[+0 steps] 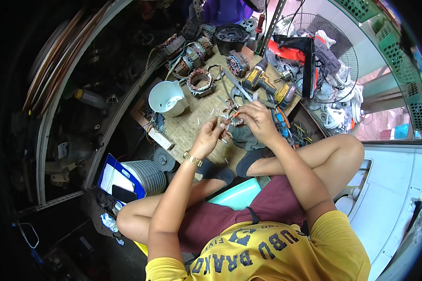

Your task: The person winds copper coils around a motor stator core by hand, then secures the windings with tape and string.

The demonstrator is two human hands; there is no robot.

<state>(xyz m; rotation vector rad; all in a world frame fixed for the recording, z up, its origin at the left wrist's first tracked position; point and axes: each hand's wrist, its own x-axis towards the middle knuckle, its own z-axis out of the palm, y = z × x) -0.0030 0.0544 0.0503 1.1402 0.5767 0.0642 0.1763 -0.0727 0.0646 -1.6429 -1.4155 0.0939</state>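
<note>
Two hands point(209, 136) point(259, 121) pinch thin wires point(236, 114), one bit bright orange, by grey cloth point(245, 137), toward near edge of desk point(186, 127).

A black phone point(124, 193) lies beside a ribbed grey bucket point(148, 174), with a white pail point(177, 90) farther forward.
</note>
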